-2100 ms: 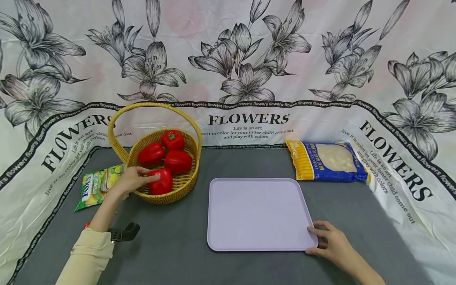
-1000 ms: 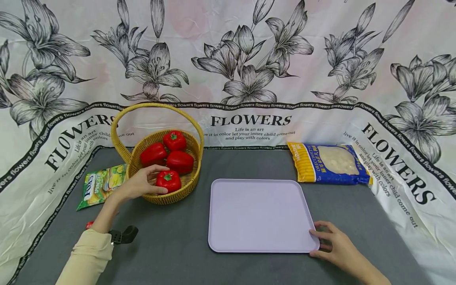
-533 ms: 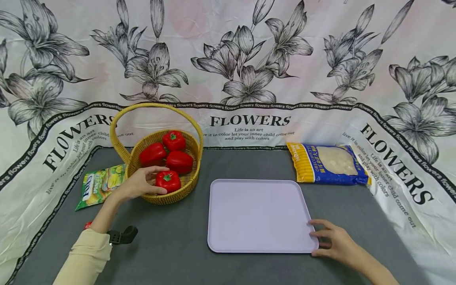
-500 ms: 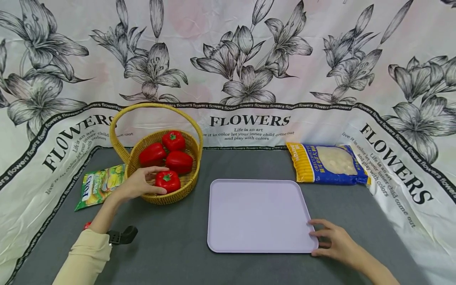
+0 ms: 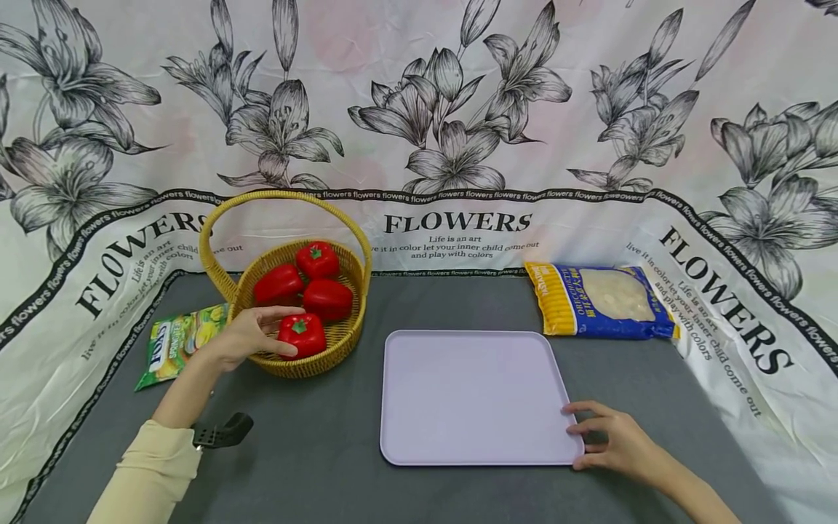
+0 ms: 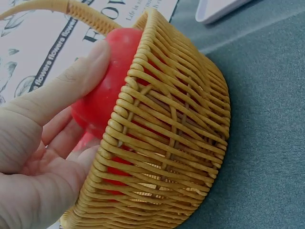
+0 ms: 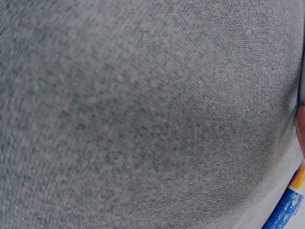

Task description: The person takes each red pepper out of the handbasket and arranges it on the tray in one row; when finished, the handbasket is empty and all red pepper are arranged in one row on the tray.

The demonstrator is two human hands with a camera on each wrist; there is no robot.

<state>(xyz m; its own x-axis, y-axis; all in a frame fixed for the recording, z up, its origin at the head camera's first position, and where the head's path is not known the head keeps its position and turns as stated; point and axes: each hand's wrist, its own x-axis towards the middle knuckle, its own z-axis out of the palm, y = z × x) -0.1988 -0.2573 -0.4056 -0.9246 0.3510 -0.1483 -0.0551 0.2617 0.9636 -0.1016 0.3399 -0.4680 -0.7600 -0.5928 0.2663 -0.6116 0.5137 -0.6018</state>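
Note:
My left hand (image 5: 247, 336) reaches over the left rim of a yellow wicker basket (image 5: 337, 362) and holds a red bell pepper (image 5: 303, 336). In the left wrist view, the thumb (image 6: 93, 59) presses on the pepper's side, and the fingers lie partly hidden behind it. Several other red bell peppers (image 5: 327, 299) lie in the same basket. My right hand (image 5: 615, 440) holds the lower right corner of a pale purple tray (image 5: 478, 397), fingertips just over its right rim and thumb at the corner. The right wrist view catches only a bit of a finger (image 7: 300, 126).
A green snack bag (image 5: 186, 342) lies left of the basket, behind my left forearm. A blue and yellow pasta bag (image 5: 602, 300) rests at the back right of the grey table (image 5: 314, 444). A flower-printed cloth (image 5: 458, 160) hangs behind and drapes along both sides.
The front pepper has turned so its green stem faces up and has shifted slightly right. My left hand moved along with it. My right thumb has slid outward at the tray's corner.

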